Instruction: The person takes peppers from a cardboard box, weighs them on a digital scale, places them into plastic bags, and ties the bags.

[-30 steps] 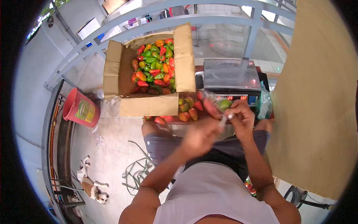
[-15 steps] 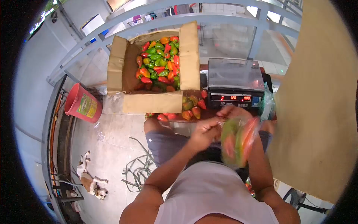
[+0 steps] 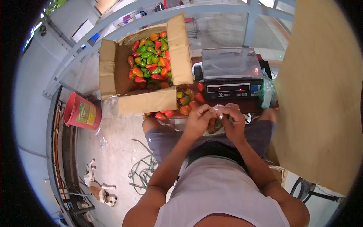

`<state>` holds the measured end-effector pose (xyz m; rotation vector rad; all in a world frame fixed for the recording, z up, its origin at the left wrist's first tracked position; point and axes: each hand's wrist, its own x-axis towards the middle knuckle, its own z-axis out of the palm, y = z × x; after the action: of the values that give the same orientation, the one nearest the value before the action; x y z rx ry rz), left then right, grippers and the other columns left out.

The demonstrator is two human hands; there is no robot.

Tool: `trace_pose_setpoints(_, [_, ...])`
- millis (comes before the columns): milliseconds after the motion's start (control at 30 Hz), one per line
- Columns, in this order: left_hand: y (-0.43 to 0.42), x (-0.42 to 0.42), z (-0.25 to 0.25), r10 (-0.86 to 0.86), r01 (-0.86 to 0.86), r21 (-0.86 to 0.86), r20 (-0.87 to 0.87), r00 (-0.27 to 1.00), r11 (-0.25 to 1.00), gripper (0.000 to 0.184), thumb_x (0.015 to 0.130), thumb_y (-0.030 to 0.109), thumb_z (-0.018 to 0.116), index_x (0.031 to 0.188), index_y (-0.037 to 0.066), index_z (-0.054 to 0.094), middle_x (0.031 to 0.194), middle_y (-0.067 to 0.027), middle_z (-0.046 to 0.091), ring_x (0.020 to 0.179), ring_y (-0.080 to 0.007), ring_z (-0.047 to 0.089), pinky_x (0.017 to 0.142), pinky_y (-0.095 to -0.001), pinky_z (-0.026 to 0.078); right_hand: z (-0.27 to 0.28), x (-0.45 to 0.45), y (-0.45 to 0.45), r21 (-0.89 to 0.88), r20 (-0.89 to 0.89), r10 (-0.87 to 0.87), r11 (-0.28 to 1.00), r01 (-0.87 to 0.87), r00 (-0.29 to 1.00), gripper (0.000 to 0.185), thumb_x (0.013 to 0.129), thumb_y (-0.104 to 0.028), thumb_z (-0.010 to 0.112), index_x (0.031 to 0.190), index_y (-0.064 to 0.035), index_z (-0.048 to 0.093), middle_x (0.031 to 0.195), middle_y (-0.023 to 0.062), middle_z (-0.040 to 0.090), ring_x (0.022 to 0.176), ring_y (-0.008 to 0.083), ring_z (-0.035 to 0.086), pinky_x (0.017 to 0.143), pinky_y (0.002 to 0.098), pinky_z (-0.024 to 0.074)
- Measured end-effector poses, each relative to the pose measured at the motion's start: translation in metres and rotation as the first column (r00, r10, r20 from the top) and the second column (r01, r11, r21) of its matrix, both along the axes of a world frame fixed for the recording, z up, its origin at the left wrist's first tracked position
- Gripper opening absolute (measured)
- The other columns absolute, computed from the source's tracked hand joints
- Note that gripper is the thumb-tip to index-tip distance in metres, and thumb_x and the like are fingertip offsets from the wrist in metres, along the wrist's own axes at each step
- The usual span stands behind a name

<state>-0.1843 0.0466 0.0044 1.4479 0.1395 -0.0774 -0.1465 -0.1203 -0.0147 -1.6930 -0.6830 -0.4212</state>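
"How do the hands stand?"

"Close together. The left hand (image 3: 197, 121) and the right hand (image 3: 235, 124) are both drawn narrow, thumb and fingers pinching a clear plastic bag (image 3: 227, 107) bunched between them."

"Anything in it?"

"Something brownish (image 3: 214, 127) shows just below the fingertips, between the hands; what it is, I can't tell. Nor can I see whether the neck is knotted."

"How would you handle the plastic?"

"I'd keep one pinch firm at the neck and leave the fine moves to the other hand. Thin film probably slips or tears if both pull hard, so short, even tugs seem best."

"And room to work?"

"Mind the left hand: loose peppers (image 3: 185, 109) lie just beyond it on the table (image 3: 252, 108), where a wide swing could nudge them. The scale (image 3: 233, 90) sits beyond the right hand, the open cardboard box (image 3: 146, 103) ahead and left of the left one. Working low and close should clear all three."
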Motion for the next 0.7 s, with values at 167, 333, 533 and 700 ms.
trace_pose_setpoints(167, [-0.034,0.002,0.01,-0.02,-0.378,0.486,0.633,0.774,0.788,0.034,0.08,0.007,0.073,0.112,0.006,0.061,0.097,-0.0089,0.072,0.083,-0.0222,0.07,0.067,-0.0326,0.047,-0.027,0.001,0.005,0.465,-0.541,0.158,0.875,0.137,0.826,0.01,0.093,-0.008,0.066,0.102,-0.0068,0.07,0.094,0.0004,0.066,0.085,0.0101,0.06,0.073,0.0267,0.0497])
trace_pose_setpoints(333, [-0.049,0.002,0.026,-0.169,-0.579,0.605,0.757,0.632,0.546,0.038,0.076,0.006,0.074,0.112,0.01,0.061,0.1,-0.002,0.07,0.094,-0.0227,0.066,0.083,-0.0411,0.042,0.001,-0.009,0.006,0.617,-0.739,0.385,0.715,0.328,0.553,0.007,0.095,-0.015,0.066,0.099,-0.0096,0.068,0.091,-0.001,0.065,0.075,0.0074,0.059,0.061,0.0224,0.0487])
trace_pose_setpoints(533, [-0.048,0.006,0.026,-0.205,-0.514,0.641,0.716,0.667,0.57,0.039,0.072,-0.002,0.073,0.105,0.007,0.056,0.094,-0.0075,0.063,0.078,-0.0274,0.06,0.075,-0.0391,0.047,0.004,-0.014,-0.012,0.659,-0.71,0.521,0.728,0.187,0.474,0.01,0.095,-0.015,0.065,0.103,-0.0106,0.064,0.089,-0.002,0.064,0.071,0.0069,0.061,0.055,0.0229,0.0519])
trace_pose_setpoints(700, [-0.044,0.006,0.009,-0.087,-0.305,0.499,0.618,0.781,0.811,0.044,0.071,-0.006,0.07,0.108,0.006,0.051,0.093,-0.0056,0.06,0.075,-0.0187,0.056,0.068,-0.0318,0.044,0.021,-0.005,-0.05,0.744,-0.655,0.743,0.666,-0.053,0.14,0.007,0.094,-0.008,0.058,0.099,-0.0121,0.061,0.085,-0.0009,0.06,0.067,0.009,0.061,0.057,0.027,0.0541])
